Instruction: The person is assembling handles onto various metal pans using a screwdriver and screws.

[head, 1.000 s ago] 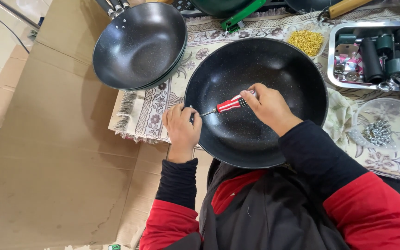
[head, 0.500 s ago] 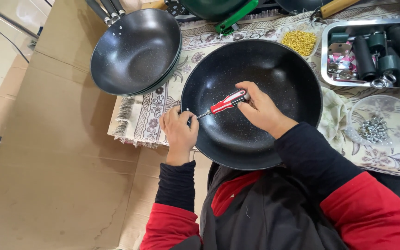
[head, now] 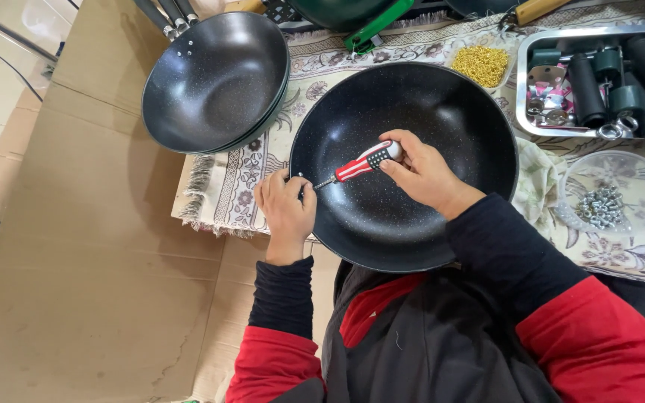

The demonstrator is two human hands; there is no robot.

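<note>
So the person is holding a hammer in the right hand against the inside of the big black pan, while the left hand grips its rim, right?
Not quite: the head view shows the right hand holding a red-handled screwdriver, not a hammer. Its tip meets the inside of the big black pan, and the left hand grips the rim.

flat brown cardboard (head: 76,246) carries a fringed patterned cloth (head: 225,186), on which the pans stand

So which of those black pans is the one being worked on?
The big wok right before the person: the left hand grips its rim and the right hand holds a screwdriver inside it. The stacked pans lie untouched.
</note>
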